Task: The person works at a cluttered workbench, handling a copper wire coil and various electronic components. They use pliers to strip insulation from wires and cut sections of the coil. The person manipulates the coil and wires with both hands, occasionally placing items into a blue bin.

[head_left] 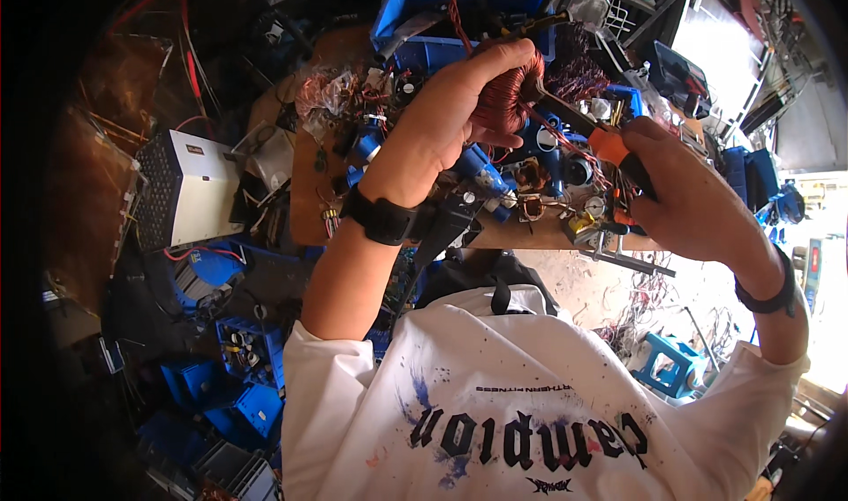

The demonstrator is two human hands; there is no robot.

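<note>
Head view shows us upside-down black lettering (530,439) on our white shirt (521,342), toward five o'clock. Our left hand (452,103), raised at twelve, curls its fingers around a coil of copper wire (502,101) at one o'clock. Our right hand (685,183), near three, angled toward ten, clasps an orange-handled tool (608,146); its tip is hard to make out.

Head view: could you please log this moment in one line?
left hand: gripping wire coil | right hand: holding orange-handled tool | shaft: at coil
</note>
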